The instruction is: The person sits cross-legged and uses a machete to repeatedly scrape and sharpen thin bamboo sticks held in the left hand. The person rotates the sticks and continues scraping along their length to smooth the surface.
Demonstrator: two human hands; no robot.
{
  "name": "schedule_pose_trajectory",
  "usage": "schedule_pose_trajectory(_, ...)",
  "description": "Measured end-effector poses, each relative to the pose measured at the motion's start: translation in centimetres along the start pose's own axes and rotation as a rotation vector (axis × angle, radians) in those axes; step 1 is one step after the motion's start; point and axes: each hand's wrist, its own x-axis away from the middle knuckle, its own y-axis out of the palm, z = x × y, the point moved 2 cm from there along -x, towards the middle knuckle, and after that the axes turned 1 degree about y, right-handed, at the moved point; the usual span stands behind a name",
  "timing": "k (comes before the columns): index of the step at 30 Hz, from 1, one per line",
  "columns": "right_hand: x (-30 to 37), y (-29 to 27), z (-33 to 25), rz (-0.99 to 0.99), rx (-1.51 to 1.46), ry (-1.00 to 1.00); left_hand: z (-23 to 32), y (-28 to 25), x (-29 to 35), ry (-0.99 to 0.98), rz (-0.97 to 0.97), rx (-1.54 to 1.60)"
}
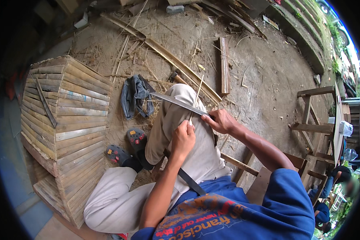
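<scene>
Above my raised knee [180, 94], my left hand [183, 138] pinches the lower end of a thin, pale bamboo strip [200, 86]. The strip points up and away from me. My right hand [221, 121] grips a long-bladed knife [174, 101], its blade stretching to the left over the knee. Blade and strip cross just above my left fingers. They appear to touch there, though the exact contact is too small to make out. The knife's handle is mostly hidden inside my right fist.
A slatted bamboo box [82, 104] stands at my left. A dark crumpled cloth [135, 98] and a wooden-handled tool [179, 79] lie beyond my knee. Long split bamboo [172, 59] and a brown plank [225, 66] rest on the dirt. A wooden bench frame [314, 128] stands right, with people beyond.
</scene>
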Motion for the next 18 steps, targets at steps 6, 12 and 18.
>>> schedule_pose_trajectory(6, -0.7, 0.8, 2.0, 0.046, 0.035, -0.026, -2.3, -3.4, 7.3, -0.072, -0.093, -0.041)
schedule_pose_trajectory(12, -1.1, 1.0, 2.2, 0.031, -0.044, 0.071, -1.1, -13.1, 17.8, -0.267, -0.067, 0.013)
schedule_pose_trajectory(18, -0.6, -0.1, 0.0, -0.053, -0.104, -0.016, 0.5, -12.2, 12.5, -0.231, -0.059, 0.11)
